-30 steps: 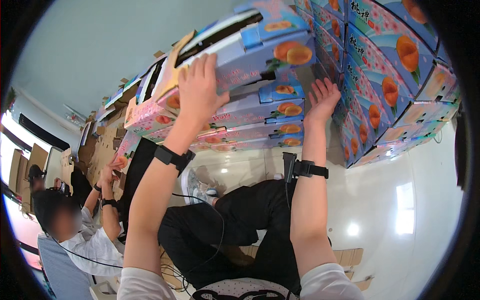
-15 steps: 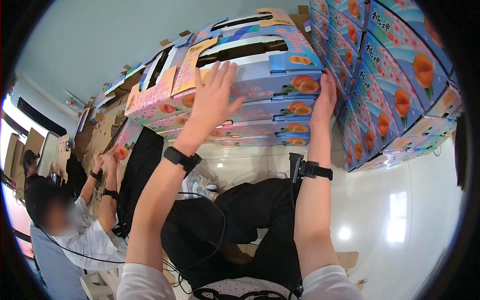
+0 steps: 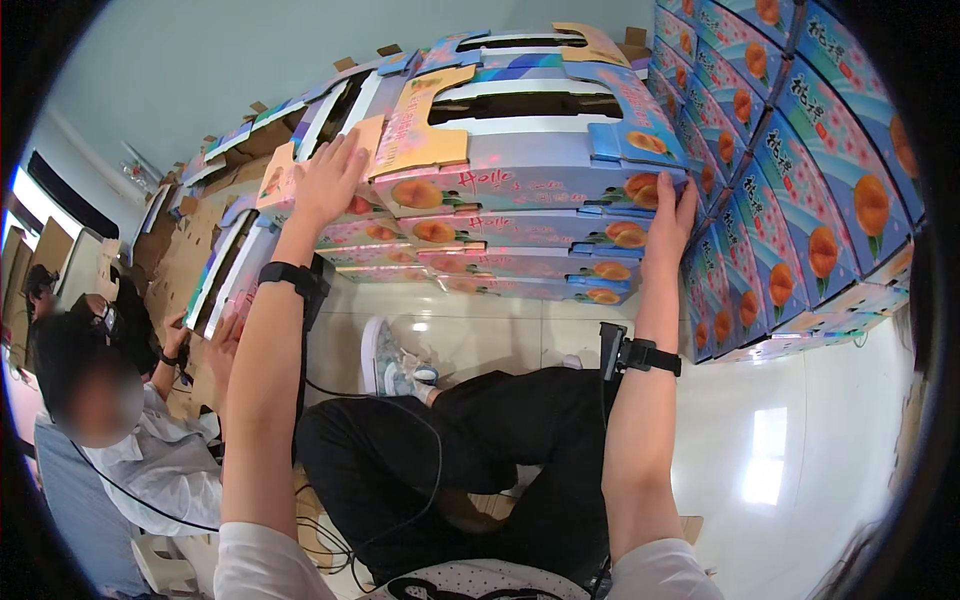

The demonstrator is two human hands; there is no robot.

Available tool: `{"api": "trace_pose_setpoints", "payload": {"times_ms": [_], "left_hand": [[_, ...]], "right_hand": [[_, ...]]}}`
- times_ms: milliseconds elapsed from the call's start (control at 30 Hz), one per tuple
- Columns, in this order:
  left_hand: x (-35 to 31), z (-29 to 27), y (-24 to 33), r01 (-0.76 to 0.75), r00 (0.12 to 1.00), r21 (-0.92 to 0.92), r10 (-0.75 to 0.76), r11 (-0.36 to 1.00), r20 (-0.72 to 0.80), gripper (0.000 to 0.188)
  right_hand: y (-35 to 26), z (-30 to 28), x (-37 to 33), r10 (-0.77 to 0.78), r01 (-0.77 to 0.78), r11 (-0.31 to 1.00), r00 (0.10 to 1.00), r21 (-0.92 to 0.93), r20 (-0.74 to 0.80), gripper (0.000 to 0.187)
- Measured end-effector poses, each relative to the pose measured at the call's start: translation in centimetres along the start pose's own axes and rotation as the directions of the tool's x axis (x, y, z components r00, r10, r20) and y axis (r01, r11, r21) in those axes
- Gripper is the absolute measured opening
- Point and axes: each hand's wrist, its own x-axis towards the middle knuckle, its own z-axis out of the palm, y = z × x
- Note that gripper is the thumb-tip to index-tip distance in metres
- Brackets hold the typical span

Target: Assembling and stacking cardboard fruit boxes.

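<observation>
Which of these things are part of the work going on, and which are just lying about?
Part of the work, it seems:
left hand, on the left box
right hand, at the right end of the top box
boxes stacked beneath

Apparently just lying about:
black cable
floor cardboard, mostly hidden

ahead: carton stack point(image 3: 530, 190) | right: carton pile point(image 3: 785, 200) | left: co-worker point(image 3: 165, 460) | behind stack: wall point(image 3: 300, 50)

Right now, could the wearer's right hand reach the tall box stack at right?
Probably yes: the right hand, at the middle top box, is close beside the tall stack, with nothing visible between.
</observation>
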Motion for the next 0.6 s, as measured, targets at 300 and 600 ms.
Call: {"api": "trace_pose_setpoints", "payload": {"times_ms": [300,600], "left_hand": [[-0.4,-0.9,0.9,-0.025,0.999,0.021,0.025,0.999,0.035,0.066],[-0.7,-1.0,1.3,-0.012,0.999,0.1,0.008,0.995,0.036,0.064]], "right_hand": [[0.3,0.3,0.2,0.002,-0.005,0.997,0.999,-0.071,-0.044,0.081],[-0.3,1.0,-0.8,-0.029,0.033,0.997,0.998,-0.068,0.058,0.083]]}}
